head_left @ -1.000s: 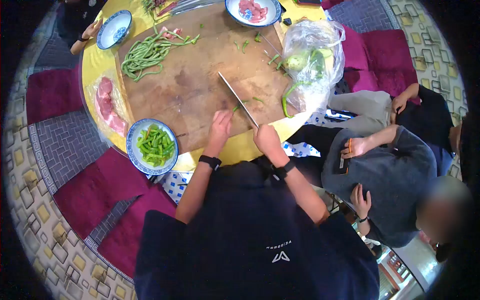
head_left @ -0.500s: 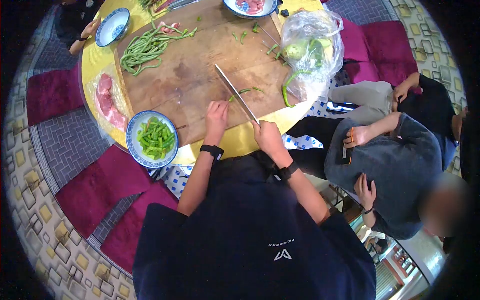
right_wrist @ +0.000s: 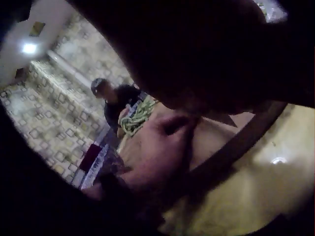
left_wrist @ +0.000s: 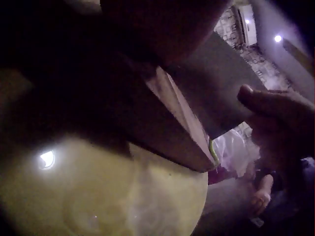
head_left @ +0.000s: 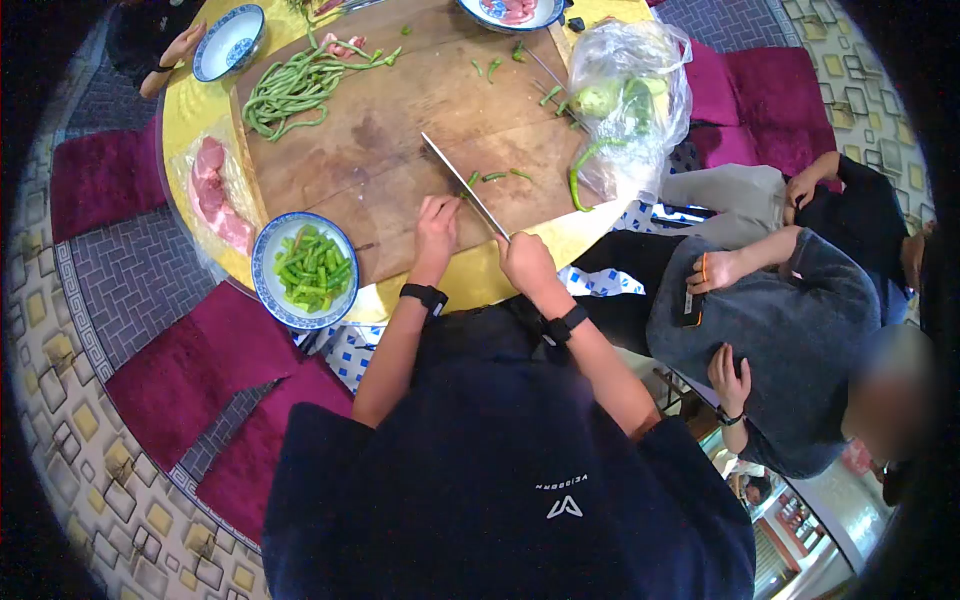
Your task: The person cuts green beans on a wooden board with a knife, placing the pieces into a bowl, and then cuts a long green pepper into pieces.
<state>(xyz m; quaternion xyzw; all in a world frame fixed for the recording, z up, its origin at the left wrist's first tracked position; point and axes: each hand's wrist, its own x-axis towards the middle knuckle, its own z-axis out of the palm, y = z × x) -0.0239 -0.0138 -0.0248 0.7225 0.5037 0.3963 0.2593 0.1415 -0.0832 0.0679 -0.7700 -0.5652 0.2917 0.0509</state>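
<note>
My right hand [head_left: 527, 263] grips a cleaver [head_left: 462, 182] by its handle; the blade slants far-left over the wooden cutting board [head_left: 390, 100]. In the left wrist view the broad grey blade [left_wrist: 211, 88] shows beside the right hand [left_wrist: 283, 110]. Left of the blade, my left hand [head_left: 437, 232] rests at the board's near edge, fingers bent down on a thin green pepper, mostly hidden by the fingers and blade. Cut green pepper pieces [head_left: 494, 177] lie just right of the blade. The right wrist view shows the left hand [right_wrist: 160, 147], darkly lit.
A bowl of cut green peppers [head_left: 315, 270] stands left of the board. Long beans [head_left: 290, 95] lie far left on it, raw meat [head_left: 217, 195] beside it. A plastic bag of vegetables [head_left: 630, 110] and a whole green pepper [head_left: 577, 175] lie right. People sit at the right.
The cleaver has shifted slightly left with my right hand. Another small pepper piece shows on the right side of the blade. My left hand stays near the same spot.
</note>
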